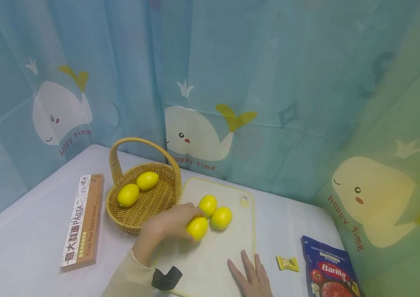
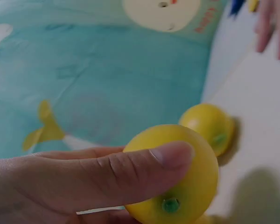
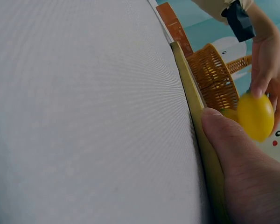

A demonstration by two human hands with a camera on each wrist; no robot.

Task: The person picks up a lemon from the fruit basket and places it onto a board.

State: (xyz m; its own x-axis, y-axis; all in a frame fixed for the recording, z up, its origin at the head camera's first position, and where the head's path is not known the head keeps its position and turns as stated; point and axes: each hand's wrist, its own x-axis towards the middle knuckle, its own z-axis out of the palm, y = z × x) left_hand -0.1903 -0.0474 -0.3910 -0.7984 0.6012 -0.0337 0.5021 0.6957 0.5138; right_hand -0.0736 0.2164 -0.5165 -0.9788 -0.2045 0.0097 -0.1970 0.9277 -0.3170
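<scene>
My left hand (image 1: pixel 172 222) grips a yellow lemon (image 1: pixel 198 229) between thumb and fingers over the white cutting board (image 1: pixel 210 260). In the left wrist view the thumb lies across this lemon (image 2: pixel 200 182), with its green stem end facing the camera. Two more lemons, one behind (image 1: pixel 207 205) and one to the right (image 1: pixel 221 218), sit close beside it on the board. With fingers spread, my right hand (image 1: pixel 253 278) rests at the board's near right part. Its thumb (image 3: pixel 228 135) shows at the board's edge in the right wrist view.
A wicker basket (image 1: pixel 144 214) with a tall handle holds two lemons (image 1: pixel 137 189) left of the board. Farther left lies a pasta box (image 1: pixel 83 222). A small yellow packet (image 1: pixel 288 263) and a blue Barilla pouch (image 1: pixel 330 268) lie at right. A printed curtain (image 1: pixel 288 82) hangs behind the table.
</scene>
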